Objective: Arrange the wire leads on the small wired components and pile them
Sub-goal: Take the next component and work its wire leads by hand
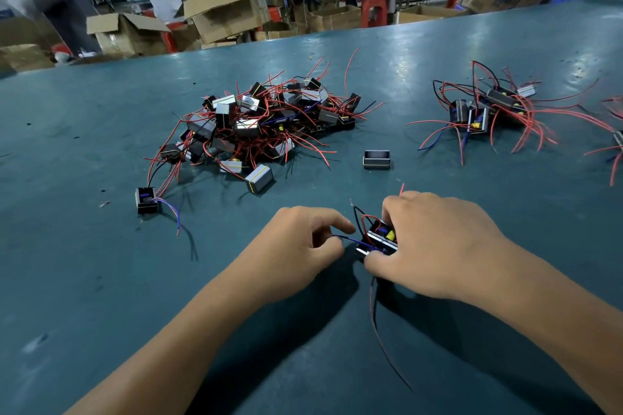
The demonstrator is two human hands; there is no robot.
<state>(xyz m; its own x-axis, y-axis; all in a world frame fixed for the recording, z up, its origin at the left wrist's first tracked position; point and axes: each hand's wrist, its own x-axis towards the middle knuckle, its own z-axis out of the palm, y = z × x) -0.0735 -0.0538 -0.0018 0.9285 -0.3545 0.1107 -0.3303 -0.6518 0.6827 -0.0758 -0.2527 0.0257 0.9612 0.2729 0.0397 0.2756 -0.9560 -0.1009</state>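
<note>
My right hand [435,242] grips a small black wired component [379,239] with a yellow part, low over the teal table [101,280]. My left hand [300,246] pinches its blue lead [347,239] between thumb and forefinger. Red and black leads loop above the component, and a long red lead [381,330] trails toward me. A big tangled heap of components [259,125] with red wires lies at centre left. A smaller pile [488,111] lies at the right.
A lone component with blue and red leads [147,200] sits at the left. A single one without visible leads [377,159] lies between the piles. More red wires [617,152] show at the right edge. Cardboard boxes [229,10] and people stand beyond the table's far edge.
</note>
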